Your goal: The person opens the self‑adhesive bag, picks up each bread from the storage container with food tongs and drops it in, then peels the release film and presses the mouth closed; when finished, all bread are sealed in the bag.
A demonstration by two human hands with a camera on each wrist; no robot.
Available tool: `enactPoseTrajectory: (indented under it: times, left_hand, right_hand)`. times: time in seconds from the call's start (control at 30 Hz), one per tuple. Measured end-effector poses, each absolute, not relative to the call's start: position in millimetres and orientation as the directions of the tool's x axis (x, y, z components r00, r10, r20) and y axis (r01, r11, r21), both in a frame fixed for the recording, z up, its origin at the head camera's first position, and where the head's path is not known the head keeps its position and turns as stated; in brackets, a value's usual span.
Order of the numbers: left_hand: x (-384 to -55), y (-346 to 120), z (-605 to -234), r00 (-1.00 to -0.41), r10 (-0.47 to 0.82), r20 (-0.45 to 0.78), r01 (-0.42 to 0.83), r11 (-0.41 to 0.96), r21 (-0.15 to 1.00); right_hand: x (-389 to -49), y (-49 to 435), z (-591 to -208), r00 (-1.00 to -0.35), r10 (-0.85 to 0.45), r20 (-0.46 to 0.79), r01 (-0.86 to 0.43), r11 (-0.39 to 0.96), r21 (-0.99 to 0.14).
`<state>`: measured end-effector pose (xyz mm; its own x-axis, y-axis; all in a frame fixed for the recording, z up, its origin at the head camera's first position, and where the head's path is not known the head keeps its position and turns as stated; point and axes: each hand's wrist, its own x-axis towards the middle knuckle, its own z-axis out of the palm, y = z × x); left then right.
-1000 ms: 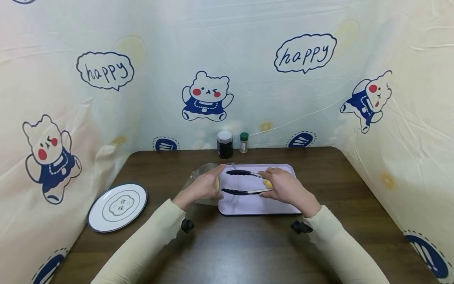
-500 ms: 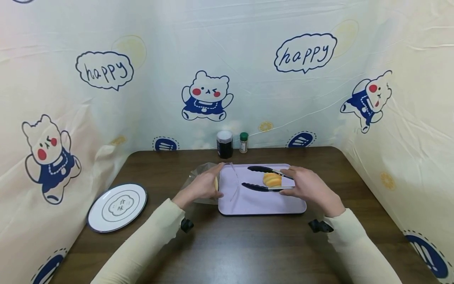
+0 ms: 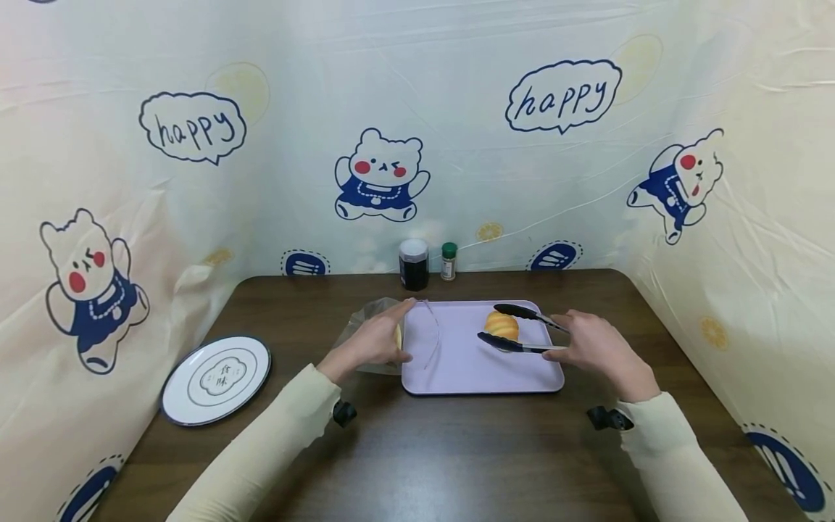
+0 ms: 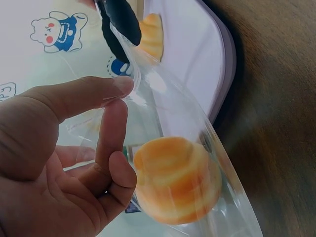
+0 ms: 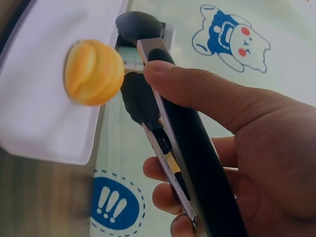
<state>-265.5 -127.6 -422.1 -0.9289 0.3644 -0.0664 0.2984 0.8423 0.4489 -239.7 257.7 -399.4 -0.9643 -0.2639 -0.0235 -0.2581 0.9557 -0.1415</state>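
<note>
My left hand (image 3: pixel 375 338) pinches the rim of a clear plastic bag (image 4: pixel 197 118) between thumb and fingers, at the left end of the lilac tray (image 3: pixel 457 373). Inside the bag sits a round golden bread roll (image 4: pixel 177 180), mostly hidden by the hand in the head view. My right hand (image 3: pixel 596 348) grips black-tipped kitchen tongs (image 3: pixel 522 346), thumb on one arm and fingers around the other. The tongs' arms are spread apart above the tray's right half. A second striped bread roll (image 3: pixel 502 326) lies on the tray, overlapped by the tong tips in the head view.
A white plate (image 3: pixel 215 382) with a dark blue rim lies on the left of the brown wooden table (image 3: pixel 417 457). Behind the tray stand a dark jar (image 3: pixel 414 267) with a white lid and a small green-capped shaker (image 3: pixel 448 262). A patterned cloth (image 3: pixel 470 145) surrounds the table.
My right hand has moved right with the tongs, from beside the bag's mouth to above the roll on the tray, uncovering that roll. The left hand and bag stay put.
</note>
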Motion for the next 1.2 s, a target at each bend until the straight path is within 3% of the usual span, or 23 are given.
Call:
enactPoseTrajectory:
  times: [0.57,1.2]
  left_hand:
    - [-264,-125,-419,-0.937,0.343,-0.071,0.274,0.844,0.461]
    - [-264,-126,-420,-0.932,0.36,-0.044,0.3,0.832,0.466]
  right_hand:
    - [-237,273,-404,-0.975,-0.195,-0.106,-0.179,0.973,-0.142]
    - [-234,269,-406,-0.967,-0.254,-0.028,-0.247,0.956,-0.158]
